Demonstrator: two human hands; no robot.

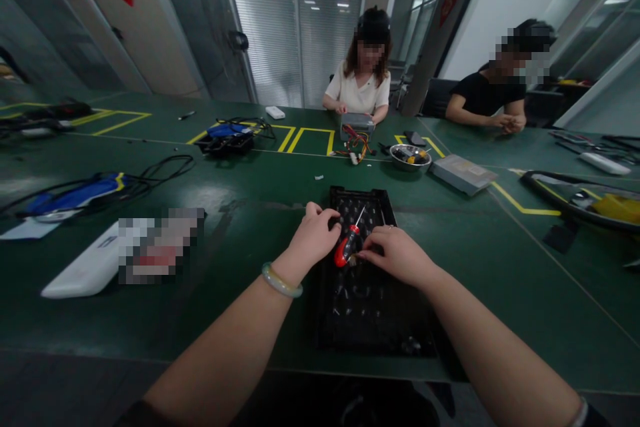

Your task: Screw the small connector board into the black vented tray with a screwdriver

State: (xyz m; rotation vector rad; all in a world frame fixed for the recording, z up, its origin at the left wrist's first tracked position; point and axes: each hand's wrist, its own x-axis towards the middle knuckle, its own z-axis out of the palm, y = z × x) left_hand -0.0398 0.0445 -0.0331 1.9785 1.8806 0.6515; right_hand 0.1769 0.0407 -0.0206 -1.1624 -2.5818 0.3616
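In front of me lies a black tray-like panel (350,330), its surface dotted with rows of small shiny spots. A screwdriver (343,250) with a red and black handle rests on it, its metal shaft pointing away to the upper right. Over the panel's left edge, my left hand (315,237) is loosely bent, fingers apart and nothing visible in them. My right hand (397,253) is just right of the screwdriver handle, fingertips pinched together low over the panel. Whatever is between those fingertips is too small to make out.
A white box-shaped item (97,260) and a blue tool with cable (75,197) lie left. Ahead are a metal bowl (410,157) of small parts, a grey flat box (463,173) and a wired metal unit (357,125) at a co-worker's hands. Another person sits farther right.
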